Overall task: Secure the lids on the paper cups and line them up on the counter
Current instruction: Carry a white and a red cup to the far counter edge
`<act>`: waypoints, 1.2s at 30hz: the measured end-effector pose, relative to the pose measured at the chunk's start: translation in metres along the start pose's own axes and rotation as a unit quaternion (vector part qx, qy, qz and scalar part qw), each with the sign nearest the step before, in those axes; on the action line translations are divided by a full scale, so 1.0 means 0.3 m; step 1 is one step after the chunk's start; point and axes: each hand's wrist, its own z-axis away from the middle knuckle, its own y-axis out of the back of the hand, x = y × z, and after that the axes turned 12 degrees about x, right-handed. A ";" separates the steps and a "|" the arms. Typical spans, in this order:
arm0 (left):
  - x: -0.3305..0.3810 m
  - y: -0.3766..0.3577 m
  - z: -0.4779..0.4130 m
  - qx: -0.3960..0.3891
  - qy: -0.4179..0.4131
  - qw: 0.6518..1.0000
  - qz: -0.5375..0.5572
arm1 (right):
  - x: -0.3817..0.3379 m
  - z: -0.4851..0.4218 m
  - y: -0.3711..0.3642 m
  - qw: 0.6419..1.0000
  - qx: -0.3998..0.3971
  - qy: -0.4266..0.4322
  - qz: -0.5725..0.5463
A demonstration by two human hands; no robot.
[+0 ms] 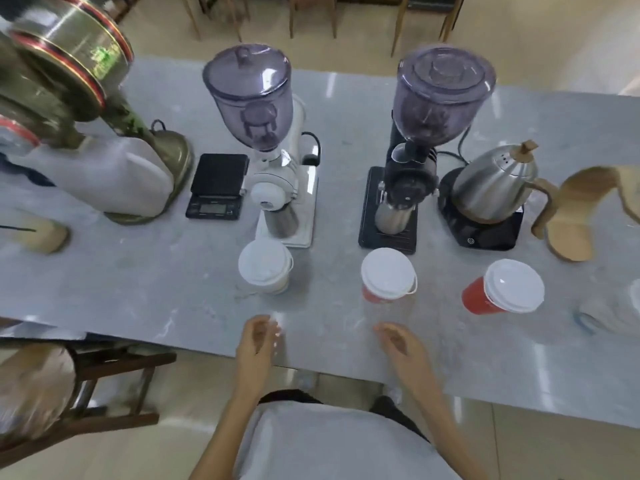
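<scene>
3 lidded paper cups stand in a loose row on the pale grey marbled counter (pixel 138 289): a white paper cup with a white plastic lid (pixel 265 266) on the left, a red paper cup with a white lid (pixel 388 273) in the middle, and a second red paper cup with a white domed lid (pixel 504 289) on the right. all 3 lids appear seated, though whether each rim is snapped fully down cannot be told from here.

the person's left hand (pixel 258 337) and right hand (pixel 398 341) hover just above the counter's near edge, fingers loosely curled and half open, holding nothing, each a little short of the cups.

these cups look light and thin-walled, likely to dent if squeezed at mid-height and easy to tip, especially if empty. the safer hold is probably low around the body with one hand while the other presses on the lid's outer ring, where the rim is stiffest. the plastic lids look smooth and may slip under a flat palm.

room is generous in front of the cups and to the left. behind them it is tight: the white coffee grinder with a tinted hopper (pixel 277 181) stands just behind the white cup, and the black coffee grinder (pixel 405 188) just behind the middle one. the steel gooseneck kettle (pixel 491 188) sits back from the right cup. the near edge lies under the wrists, so any sliding is best done sideways.
</scene>
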 end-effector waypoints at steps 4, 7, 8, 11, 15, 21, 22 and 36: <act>0.033 0.046 -0.145 -0.023 -0.021 0.998 -0.050 | -0.048 0.006 -0.025 0.991 0.104 0.002 -0.080; 0.095 0.041 -0.241 -0.093 -0.040 0.994 -0.031 | -0.105 -0.040 -0.052 0.992 0.078 0.039 -0.087; 0.114 0.033 -0.267 -0.114 -0.044 0.992 -0.016 | -0.123 -0.056 -0.068 0.993 0.066 0.047 -0.091; 0.150 0.000 -0.316 -0.150 -0.044 0.988 0.003 | -0.155 -0.115 -0.113 0.988 0.090 0.054 -0.110; 0.185 -0.039 -0.335 -0.137 -0.046 0.989 0.003 | -0.205 -0.159 -0.119 0.978 0.140 0.048 -0.145; 0.360 -0.071 -0.192 -0.185 -0.093 0.978 -0.007 | -0.292 -0.047 0.071 0.975 0.139 0.012 -0.172; 0.409 -0.086 -0.150 -0.207 -0.122 0.971 -0.006 | -0.310 -0.021 0.131 0.976 0.141 0.013 -0.163; 1.148 -0.786 0.272 -0.313 -0.225 0.915 0.116 | -0.700 -0.218 1.143 0.951 0.211 0.193 -0.115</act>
